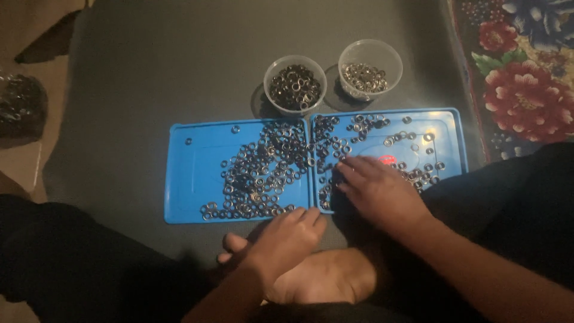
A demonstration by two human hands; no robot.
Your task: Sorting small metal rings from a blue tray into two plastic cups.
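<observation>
The person is sorting through a scatter of small metal rings (263, 173) lying across an opened blue hinged case (197, 197), which is sitting flat on a dark mat (149, 72). The right hand (379, 191) is lying palm down on the right half of the case, near its front edge and beside the hinge, fingers spread flat and pressing lightly among the rings; it is not closing on anything that can be made out. The left hand (287, 236) is resting just off the front edge of the case, near the middle, fingers loosely curled, and whether it is holding a ring cannot be told. Beyond the far edge of the case two clear round cups are standing side by side: the left cup (295, 84) is holding darker rings, the right cup (370, 70) brighter, silvery ones. Judging by this, the picking-out stage is under way, with most rings not yet in a cup; the next move is calling for a fine fingertip pinch on a single ring, told apart by its shade in poor light
</observation>
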